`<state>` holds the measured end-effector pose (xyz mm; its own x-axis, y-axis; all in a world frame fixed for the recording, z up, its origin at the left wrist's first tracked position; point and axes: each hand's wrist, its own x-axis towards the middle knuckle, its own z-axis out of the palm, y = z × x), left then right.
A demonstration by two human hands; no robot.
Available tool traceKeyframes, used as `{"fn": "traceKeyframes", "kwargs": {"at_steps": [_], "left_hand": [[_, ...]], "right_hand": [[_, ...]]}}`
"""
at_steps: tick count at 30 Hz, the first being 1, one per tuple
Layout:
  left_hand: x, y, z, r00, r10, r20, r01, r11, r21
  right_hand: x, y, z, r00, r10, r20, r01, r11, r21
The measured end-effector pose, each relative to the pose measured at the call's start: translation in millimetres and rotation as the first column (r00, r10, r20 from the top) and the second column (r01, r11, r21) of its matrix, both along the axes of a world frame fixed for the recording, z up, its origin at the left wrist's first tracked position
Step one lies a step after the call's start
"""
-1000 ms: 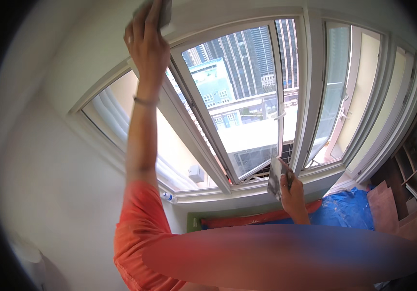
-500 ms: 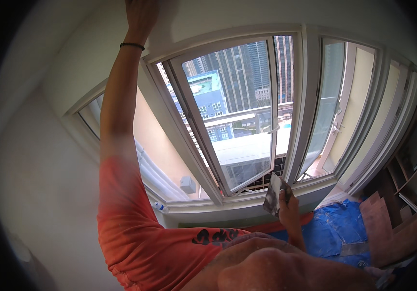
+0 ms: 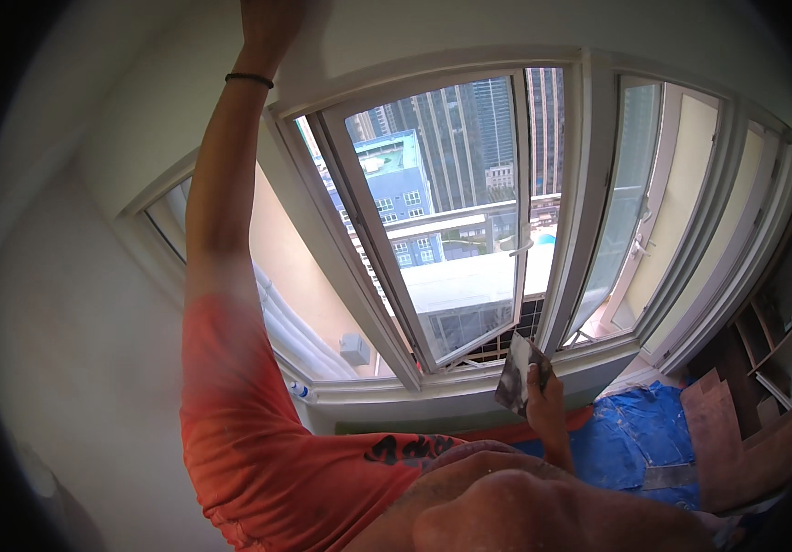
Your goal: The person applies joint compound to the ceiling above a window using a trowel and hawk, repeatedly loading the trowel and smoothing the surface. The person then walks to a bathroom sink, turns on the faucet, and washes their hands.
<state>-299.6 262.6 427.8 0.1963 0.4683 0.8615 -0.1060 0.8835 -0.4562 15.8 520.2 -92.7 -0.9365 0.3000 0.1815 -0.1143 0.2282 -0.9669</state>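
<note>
My left arm, in an orange sleeve and with a dark bracelet at the wrist, reaches straight up along the wall. The left hand [image 3: 270, 26] is by the pale wall surface above the window, and its fingers are cut off by the top edge. My right hand [image 3: 545, 403] is held low in front of the window sill, its fingers wrapped round a wide putty knife [image 3: 515, 375]. The flat, roughly square blade is grey and smeared, tilted up to the left. Its handle is mostly hidden in the hand.
A white-framed window [image 3: 433, 221] has a sash swung open, with tall buildings beyond it. At the right stand another open sash [image 3: 621, 193] and dark shelves [image 3: 768, 336]. Blue sheeting [image 3: 635, 428] and brown boards [image 3: 722, 428] cover the floor below. A small bottle [image 3: 299, 390] lies on the sill.
The left arm has shifted very slightly to the left, its hand still high by the wall. My right hand and the putty knife have moved slightly down and left.
</note>
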Motion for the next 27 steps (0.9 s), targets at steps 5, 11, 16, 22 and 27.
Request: {"fn": "traceKeyframes", "kwargs": {"at_steps": [5, 11, 16, 22, 27], "left_hand": [[33.1, -1.7, -41.7, 0.97, -0.111, 0.217, 0.118, 0.993, -0.02], [28.3, 21.1, -10.3, 0.985, -0.172, 0.015, 0.172, 0.983, -0.067], [17.4, 32.9, 0.6, 0.99, -0.141, 0.007, 0.141, 0.989, -0.046], [-7.0, 28.8, -20.0, 0.998, -0.058, 0.016, 0.058, 0.997, -0.052], [32.7, 12.7, -75.2, 0.974, -0.127, 0.186, 0.141, 0.988, -0.062]], "right_hand": [[-5.9, -2.7, -12.1, 0.993, -0.016, -0.121, 0.01, 0.999, -0.053], [-2.6, -2.2, -12.2, 0.985, 0.028, -0.172, -0.044, 0.995, -0.091], [1.0, 0.3, -13.3, 0.989, -0.005, -0.145, -0.004, 0.998, -0.058], [4.8, -0.2, -18.9, 0.989, -0.023, -0.144, 0.008, 0.994, -0.108], [5.9, 2.7, -20.3, 0.999, 0.022, -0.049, -0.03, 0.988, -0.155]]}}
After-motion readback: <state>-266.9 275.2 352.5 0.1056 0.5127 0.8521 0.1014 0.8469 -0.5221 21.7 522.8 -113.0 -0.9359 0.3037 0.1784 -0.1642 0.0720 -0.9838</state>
